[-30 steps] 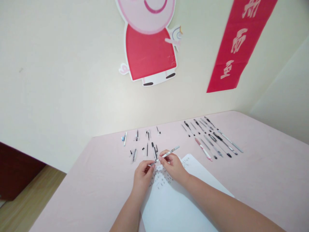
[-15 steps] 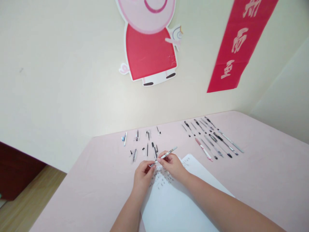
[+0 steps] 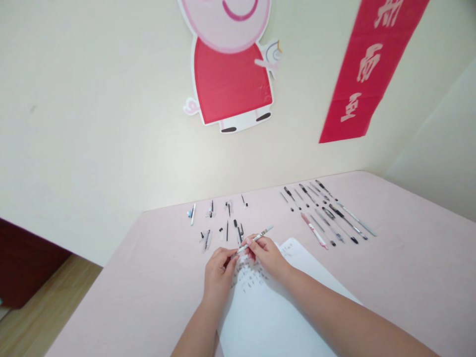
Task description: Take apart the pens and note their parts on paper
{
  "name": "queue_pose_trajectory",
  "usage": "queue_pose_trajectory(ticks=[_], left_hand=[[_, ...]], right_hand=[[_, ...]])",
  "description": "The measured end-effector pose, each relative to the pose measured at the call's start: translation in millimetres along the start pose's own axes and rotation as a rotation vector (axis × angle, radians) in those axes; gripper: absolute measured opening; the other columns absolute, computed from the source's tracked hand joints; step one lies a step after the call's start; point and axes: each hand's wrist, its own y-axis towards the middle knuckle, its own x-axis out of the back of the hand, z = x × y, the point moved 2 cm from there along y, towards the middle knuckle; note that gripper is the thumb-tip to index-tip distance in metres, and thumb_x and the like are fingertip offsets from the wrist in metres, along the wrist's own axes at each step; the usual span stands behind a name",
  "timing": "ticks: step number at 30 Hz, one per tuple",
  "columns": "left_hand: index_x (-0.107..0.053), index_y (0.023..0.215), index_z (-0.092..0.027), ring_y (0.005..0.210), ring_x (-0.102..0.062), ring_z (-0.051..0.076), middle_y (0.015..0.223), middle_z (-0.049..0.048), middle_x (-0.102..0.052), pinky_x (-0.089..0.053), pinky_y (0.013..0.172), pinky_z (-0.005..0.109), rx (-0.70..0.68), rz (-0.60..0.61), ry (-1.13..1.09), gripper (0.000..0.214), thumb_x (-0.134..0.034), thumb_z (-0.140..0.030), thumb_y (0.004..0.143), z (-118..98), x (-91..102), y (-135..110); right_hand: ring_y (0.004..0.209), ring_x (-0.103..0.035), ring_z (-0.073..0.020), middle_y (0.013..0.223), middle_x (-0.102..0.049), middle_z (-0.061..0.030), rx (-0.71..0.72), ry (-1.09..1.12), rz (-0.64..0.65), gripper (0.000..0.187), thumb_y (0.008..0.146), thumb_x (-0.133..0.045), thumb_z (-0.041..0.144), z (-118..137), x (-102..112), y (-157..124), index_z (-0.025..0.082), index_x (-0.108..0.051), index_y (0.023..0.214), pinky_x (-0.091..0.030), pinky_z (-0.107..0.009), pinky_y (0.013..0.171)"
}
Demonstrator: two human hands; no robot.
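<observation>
Both hands meet over the far end of a white sheet of paper (image 3: 267,317) with small writing on it. My right hand (image 3: 268,255) pinches the barrel of a white pen (image 3: 260,234), whose back end points up and to the right. My left hand (image 3: 218,273) is closed on the pen's lower tip end. Just beyond my fingers lie several small pen parts (image 3: 223,220) in loose rows on the pink table (image 3: 409,267).
A row of several whole pens (image 3: 327,213) lies at the far right of the table. The cream wall behind carries a cartoon pig cutout (image 3: 230,64) and a red banner (image 3: 366,69). The table's left edge drops to a wooden floor (image 3: 33,317).
The pen and both hands have shifted a little toward me and left; the grip on the pen is unchanged.
</observation>
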Motion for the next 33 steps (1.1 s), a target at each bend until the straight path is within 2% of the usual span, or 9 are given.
queue_pose_trajectory(ticks=[9,13,19,22,26,29,33], left_hand=[[-0.068,0.089,-0.020,0.068,-0.056,0.017,0.072,0.0036,-0.060,-0.044,0.062,0.028,-0.038,0.051,0.025,0.019,-0.052,-0.024,0.080,-2.9,-0.1,-1.0],[-0.068,0.089,-0.020,0.067,-0.056,0.016,0.072,0.0033,-0.060,-0.044,0.060,0.027,-0.038,0.034,0.034,0.019,-0.052,-0.024,0.079,-2.1,-0.9,-0.8],[-0.068,0.089,-0.021,0.065,-0.055,0.015,0.074,0.0026,-0.060,-0.043,0.060,0.026,-0.025,0.003,0.056,0.018,-0.053,-0.023,0.079,-1.4,-0.2,0.8],[-0.067,0.090,-0.020,0.065,-0.055,0.015,0.075,0.0027,-0.061,-0.043,0.059,0.026,-0.019,0.015,0.059,0.018,-0.052,-0.023,0.080,-0.8,-0.2,0.9],[-0.066,0.088,-0.019,0.066,-0.056,0.015,0.077,0.0027,-0.062,-0.044,0.060,0.027,-0.003,-0.002,0.074,0.018,-0.051,-0.025,0.081,1.9,-1.1,0.4],[-0.066,0.087,-0.019,0.066,-0.056,0.015,0.078,0.0029,-0.062,-0.044,0.059,0.027,0.008,-0.018,0.075,0.018,-0.050,-0.026,0.081,3.3,-1.8,0.1],[-0.066,0.086,-0.019,0.067,-0.057,0.015,0.079,0.0035,-0.063,-0.045,0.059,0.027,0.014,-0.022,0.078,0.018,-0.051,-0.026,0.080,2.2,-1.1,0.3]], right_hand=[[0.048,-0.047,-0.0085,0.056,-0.053,0.0000,-0.022,0.017,0.003,0.044,0.072,-0.057,0.056,-3.1,0.6,0.5,0.013,-0.063,0.070,-0.039,-0.021,0.045],[0.048,-0.047,-0.0086,0.057,-0.052,0.0002,-0.026,0.021,0.016,0.045,0.071,-0.057,0.057,-2.7,1.0,1.1,0.012,-0.063,0.072,-0.039,-0.021,0.045],[0.045,-0.040,-0.0065,0.055,-0.047,0.0032,-0.025,-0.042,0.029,0.039,0.073,-0.059,0.050,5.4,3.9,2.7,0.012,-0.065,0.074,-0.032,-0.021,0.044],[0.045,-0.038,-0.0061,0.055,-0.046,0.0045,-0.045,-0.005,-0.007,0.035,0.068,-0.064,0.047,10.8,9.1,5.8,0.013,-0.064,0.077,-0.031,-0.020,0.044],[0.048,-0.040,-0.0070,0.056,-0.045,0.0061,0.000,0.032,-0.130,0.030,0.067,-0.065,0.043,21.7,27.5,12.3,0.016,-0.058,0.076,-0.033,-0.020,0.045],[0.049,-0.042,-0.0078,0.057,-0.047,0.0056,0.057,-0.146,-0.122,0.023,0.071,-0.063,0.039,34.5,45.4,15.6,0.017,-0.058,0.076,-0.035,-0.020,0.048],[0.066,-0.053,-0.0120,0.072,-0.060,-0.0019,0.181,-0.617,0.042,0.014,0.075,-0.059,0.028,57.3,58.7,13.1,0.016,-0.066,0.074,-0.039,-0.023,0.059]])
